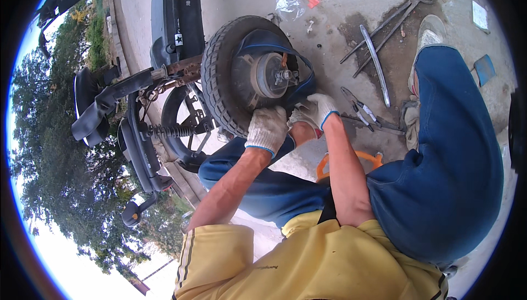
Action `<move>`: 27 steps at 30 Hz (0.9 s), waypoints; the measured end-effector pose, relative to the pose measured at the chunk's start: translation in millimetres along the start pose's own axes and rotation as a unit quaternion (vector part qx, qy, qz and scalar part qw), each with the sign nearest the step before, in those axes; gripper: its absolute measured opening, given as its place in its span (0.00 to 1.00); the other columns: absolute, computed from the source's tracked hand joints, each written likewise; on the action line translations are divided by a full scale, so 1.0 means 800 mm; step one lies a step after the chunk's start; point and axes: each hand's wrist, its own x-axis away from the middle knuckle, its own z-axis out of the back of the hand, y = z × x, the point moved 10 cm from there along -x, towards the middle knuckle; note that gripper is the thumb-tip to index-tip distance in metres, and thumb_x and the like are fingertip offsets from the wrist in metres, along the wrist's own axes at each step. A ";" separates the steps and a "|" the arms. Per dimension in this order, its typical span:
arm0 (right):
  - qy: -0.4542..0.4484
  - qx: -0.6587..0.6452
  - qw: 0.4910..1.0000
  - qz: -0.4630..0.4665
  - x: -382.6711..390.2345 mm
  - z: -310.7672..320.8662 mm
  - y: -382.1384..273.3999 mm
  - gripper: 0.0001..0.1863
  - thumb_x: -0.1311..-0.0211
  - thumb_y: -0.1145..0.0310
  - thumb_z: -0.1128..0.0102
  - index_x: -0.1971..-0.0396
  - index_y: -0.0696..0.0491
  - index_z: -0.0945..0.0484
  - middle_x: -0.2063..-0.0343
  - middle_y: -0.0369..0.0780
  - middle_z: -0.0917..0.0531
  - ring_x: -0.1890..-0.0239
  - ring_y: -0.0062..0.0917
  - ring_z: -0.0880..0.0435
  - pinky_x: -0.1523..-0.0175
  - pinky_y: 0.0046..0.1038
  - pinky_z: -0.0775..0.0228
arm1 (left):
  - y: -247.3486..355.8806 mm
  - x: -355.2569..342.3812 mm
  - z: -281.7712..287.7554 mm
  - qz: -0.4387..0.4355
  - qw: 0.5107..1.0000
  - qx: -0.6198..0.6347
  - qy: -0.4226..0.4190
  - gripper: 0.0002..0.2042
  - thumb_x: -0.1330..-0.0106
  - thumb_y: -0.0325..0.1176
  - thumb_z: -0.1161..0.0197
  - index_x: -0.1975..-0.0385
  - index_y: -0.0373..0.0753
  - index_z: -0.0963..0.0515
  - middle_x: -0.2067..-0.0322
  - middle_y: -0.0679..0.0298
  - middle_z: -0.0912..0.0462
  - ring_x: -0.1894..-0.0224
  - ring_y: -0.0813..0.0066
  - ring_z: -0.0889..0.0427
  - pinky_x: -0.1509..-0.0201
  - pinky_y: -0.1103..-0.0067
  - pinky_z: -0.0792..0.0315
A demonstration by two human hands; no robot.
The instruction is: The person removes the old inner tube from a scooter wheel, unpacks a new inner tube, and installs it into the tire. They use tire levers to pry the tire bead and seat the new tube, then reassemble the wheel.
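A knobbly black tyre (217, 77) is on the wheel of an electric scooter, its hub (270, 75) and axle facing me. A flat, dark inner tube (307, 68) hangs partly out of the tyre, looping over the hub and down its right side. My left hand (267, 128), in a white knitted glove, is closed at the tyre's lower edge; its fingertips are hidden, so what they grip does not show. My right hand (320, 110), gloved alike, is closed at the lower end of the tube's loop, just right of the tyre.
The scooter's dark body (178, 22) stands left of the wheel. Long-handled tongs (391, 22), a metal tyre lever (375, 65) and pliers (359, 110) lie on the ground to the right. An orange object (362, 156) sits under my right forearm. Beyond the wheel lies a clear plastic bag (289, 0).
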 end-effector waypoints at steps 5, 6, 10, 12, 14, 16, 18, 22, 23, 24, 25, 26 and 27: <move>-0.002 -0.071 0.997 0.018 0.046 -0.056 -0.035 0.18 0.25 0.63 0.38 0.42 0.57 0.21 0.47 0.48 0.15 0.43 0.41 0.16 0.34 0.49 0.24 | -0.021 -0.008 0.089 -0.074 0.997 0.018 -0.003 0.15 0.39 0.46 0.29 0.68 0.37 0.14 0.71 0.51 0.13 0.62 0.50 0.12 0.53 0.60 0.20; -0.028 -0.090 0.995 0.035 0.015 -0.043 -0.027 0.19 0.24 0.62 0.37 0.41 0.57 0.21 0.45 0.47 0.15 0.43 0.40 0.16 0.33 0.48 0.24 | -0.014 -0.016 0.110 -0.094 0.995 0.007 0.024 0.14 0.39 0.45 0.29 0.68 0.38 0.14 0.68 0.52 0.13 0.61 0.51 0.13 0.52 0.61 0.20; -0.047 0.000 0.991 0.128 0.017 -0.038 -0.046 0.19 0.30 0.68 0.32 0.43 0.59 0.19 0.47 0.45 0.13 0.50 0.36 0.12 0.38 0.43 0.20 | 0.000 -0.017 0.094 -0.071 0.997 0.000 0.014 0.06 0.41 0.36 0.34 0.72 0.42 0.14 0.68 0.57 0.14 0.59 0.56 0.13 0.51 0.66 0.20; 0.068 0.204 0.953 0.214 0.025 -0.025 -0.079 0.24 0.42 0.69 0.25 0.46 0.60 0.19 0.52 0.45 0.10 0.57 0.36 0.10 0.43 0.41 0.19 | 0.014 -0.011 0.062 -0.108 0.993 0.039 -0.025 0.06 0.38 0.33 0.38 0.70 0.41 0.14 0.65 0.56 0.14 0.56 0.59 0.15 0.50 0.66 0.20; 0.217 0.428 0.844 0.237 0.034 -0.011 -0.088 0.28 0.47 0.62 0.22 0.47 0.58 0.18 0.52 0.51 0.12 0.51 0.45 0.11 0.42 0.43 0.21 | 0.025 -0.008 0.051 -0.124 0.991 0.042 -0.028 0.07 0.38 0.32 0.38 0.70 0.41 0.14 0.64 0.56 0.14 0.55 0.59 0.15 0.50 0.66 0.20; 0.278 0.533 0.759 0.252 0.038 -0.013 -0.077 0.30 0.48 0.55 0.23 0.49 0.58 0.17 0.50 0.57 0.13 0.45 0.54 0.15 0.40 0.46 0.24 | 0.026 -0.011 0.061 -0.097 0.994 0.035 -0.021 0.07 0.38 0.32 0.39 0.70 0.41 0.14 0.65 0.57 0.14 0.56 0.59 0.15 0.50 0.66 0.21; 0.245 0.516 0.790 0.226 0.019 0.001 -0.062 0.30 0.47 0.54 0.23 0.49 0.59 0.16 0.50 0.57 0.13 0.45 0.53 0.15 0.39 0.45 0.25 | 0.029 -0.006 0.052 -0.116 0.993 0.011 -0.021 0.06 0.37 0.33 0.38 0.69 0.41 0.14 0.64 0.59 0.14 0.55 0.60 0.15 0.50 0.66 0.20; 0.198 0.480 0.825 0.223 -0.011 0.020 -0.052 0.29 0.46 0.53 0.24 0.51 0.60 0.14 0.52 0.58 0.13 0.44 0.54 0.15 0.38 0.45 0.25 | 0.031 -0.011 0.024 -0.110 0.994 -0.012 0.002 0.06 0.37 0.33 0.38 0.70 0.41 0.15 0.64 0.59 0.14 0.55 0.61 0.15 0.52 0.68 0.21; 0.192 0.481 0.821 0.242 -0.022 0.024 -0.053 0.29 0.46 0.53 0.24 0.51 0.60 0.14 0.53 0.58 0.12 0.44 0.54 0.15 0.38 0.45 0.25 | 0.032 -0.016 0.022 -0.106 0.994 -0.019 0.011 0.06 0.38 0.33 0.38 0.70 0.41 0.15 0.64 0.59 0.14 0.55 0.61 0.15 0.52 0.68 0.21; 0.185 0.541 0.795 0.202 0.001 0.002 -0.056 0.29 0.46 0.54 0.25 0.49 0.60 0.14 0.52 0.58 0.13 0.43 0.53 0.16 0.38 0.45 0.25 | 0.030 -0.018 0.013 -0.092 0.996 -0.014 -0.001 0.06 0.38 0.33 0.38 0.70 0.41 0.15 0.65 0.59 0.14 0.56 0.60 0.15 0.52 0.68 0.21; 0.178 0.549 0.793 0.193 0.003 0.001 -0.050 0.30 0.46 0.54 0.25 0.48 0.59 0.14 0.51 0.58 0.13 0.43 0.53 0.16 0.38 0.45 0.25 | 0.032 -0.019 0.013 -0.089 0.996 -0.011 0.010 0.06 0.38 0.33 0.38 0.70 0.41 0.15 0.64 0.59 0.14 0.56 0.60 0.15 0.52 0.67 0.21; 0.171 0.558 0.791 0.185 0.005 0.001 -0.044 0.30 0.45 0.54 0.25 0.48 0.59 0.14 0.51 0.58 0.13 0.43 0.53 0.16 0.37 0.45 0.25 | 0.033 -0.021 0.011 -0.085 0.996 -0.009 0.022 0.06 0.39 0.33 0.38 0.71 0.41 0.15 0.64 0.59 0.14 0.56 0.60 0.15 0.51 0.67 0.22; 0.160 0.565 0.788 0.183 0.000 -0.007 -0.048 0.30 0.45 0.54 0.26 0.47 0.59 0.14 0.51 0.58 0.13 0.42 0.53 0.16 0.37 0.45 0.25 | 0.031 -0.027 0.014 -0.079 0.996 -0.012 0.040 0.06 0.39 0.33 0.38 0.71 0.41 0.15 0.64 0.59 0.14 0.57 0.60 0.15 0.51 0.66 0.22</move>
